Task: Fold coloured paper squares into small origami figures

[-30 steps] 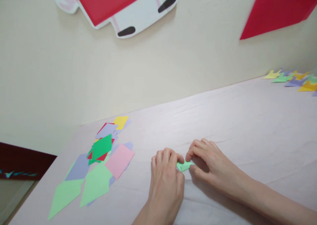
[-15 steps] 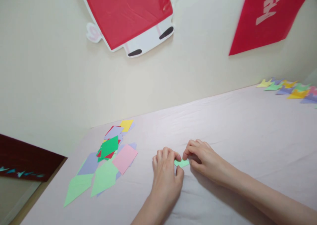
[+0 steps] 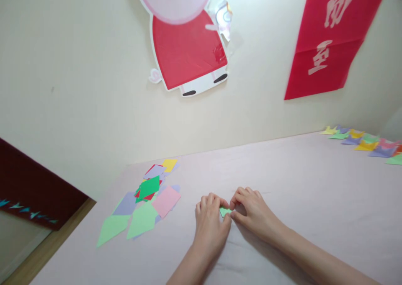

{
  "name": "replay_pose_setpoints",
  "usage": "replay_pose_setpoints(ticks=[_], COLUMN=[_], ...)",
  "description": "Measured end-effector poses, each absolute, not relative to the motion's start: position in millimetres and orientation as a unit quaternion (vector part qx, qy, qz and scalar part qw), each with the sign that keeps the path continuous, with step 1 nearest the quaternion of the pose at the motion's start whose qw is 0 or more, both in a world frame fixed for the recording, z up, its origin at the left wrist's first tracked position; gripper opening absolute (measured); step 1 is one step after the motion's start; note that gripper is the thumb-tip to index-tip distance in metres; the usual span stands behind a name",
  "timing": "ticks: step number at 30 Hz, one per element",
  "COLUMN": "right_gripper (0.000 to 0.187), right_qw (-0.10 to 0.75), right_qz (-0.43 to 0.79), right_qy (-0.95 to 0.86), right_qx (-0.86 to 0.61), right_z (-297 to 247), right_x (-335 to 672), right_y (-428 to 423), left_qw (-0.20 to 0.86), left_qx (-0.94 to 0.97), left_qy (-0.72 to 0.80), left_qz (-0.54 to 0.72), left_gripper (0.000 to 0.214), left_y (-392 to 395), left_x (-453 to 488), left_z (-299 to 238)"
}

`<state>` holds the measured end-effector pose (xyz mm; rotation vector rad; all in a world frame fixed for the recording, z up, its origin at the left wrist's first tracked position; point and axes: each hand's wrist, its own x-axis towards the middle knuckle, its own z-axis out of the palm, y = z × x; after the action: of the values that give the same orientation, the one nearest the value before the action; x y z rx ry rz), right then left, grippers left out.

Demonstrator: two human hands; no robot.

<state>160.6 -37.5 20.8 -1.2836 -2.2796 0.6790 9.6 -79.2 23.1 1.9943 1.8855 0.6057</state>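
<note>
A small piece of light green paper (image 3: 224,212), apparently folded, lies on the cloth-covered table between my hands. My left hand (image 3: 211,220) curls over its left side, with thumb and index finger closed around the paper. From the right, my right hand (image 3: 253,207) pinches the paper's right end between thumb and index finger. Most of the paper's outline is hidden by my fingers, so its exact shape cannot be made out.
Loose paper squares in green (image 3: 149,188), pink (image 3: 166,201), purple and yellow overlap at the left. Several folded paper shapes (image 3: 367,146) line the far right edge. Behind stands a wall with a pig cutout (image 3: 190,50) and a red banner (image 3: 329,46).
My view has tilted up, showing more of the wall. My right hand has come closer to my left, and less of the green paper shows between them.
</note>
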Motion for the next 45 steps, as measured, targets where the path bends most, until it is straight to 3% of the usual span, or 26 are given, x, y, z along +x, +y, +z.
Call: replay_pose_setpoints(ticks=[13,23,27,32,35,45], right_gripper=[0.017,0.014,0.005,0.025,0.036,0.037], right_qw=[0.227,0.233,0.266,0.327,0.328,0.346], right_qz=[0.250,0.261,0.345,0.532,0.600,0.573], right_qy=[-0.829,-0.836,-0.797,-0.680,-0.640,-0.631], right_qx=[-0.446,-0.422,-0.417,-0.383,-0.350,-0.393], right_z=[22.6,21.9,14.8,16.3,19.1,9.5], right_x=[166.0,155.2,153.5,151.5,150.7,150.9], right_y=[-39.6,-38.1,-22.4,-4.0,1.9,1.7], left_qw=[0.201,0.206,0.260,0.439,0.468,0.461], left_qx=[0.709,0.729,0.687,0.559,0.536,0.542], left_qy=[0.635,0.563,0.550,0.502,0.482,0.497], left_qz=[0.230,0.330,0.398,0.492,0.512,0.497], left_gripper=[0.040,0.014,0.006,0.015,0.018,0.022], left_y=[-81.5,-75.0,-61.4,-38.2,-27.7,-29.0], left_x=[-6.9,-18.9,-10.5,-0.2,-3.2,-5.7], left_z=[26.1,11.5,12.3,13.2,9.8,7.3])
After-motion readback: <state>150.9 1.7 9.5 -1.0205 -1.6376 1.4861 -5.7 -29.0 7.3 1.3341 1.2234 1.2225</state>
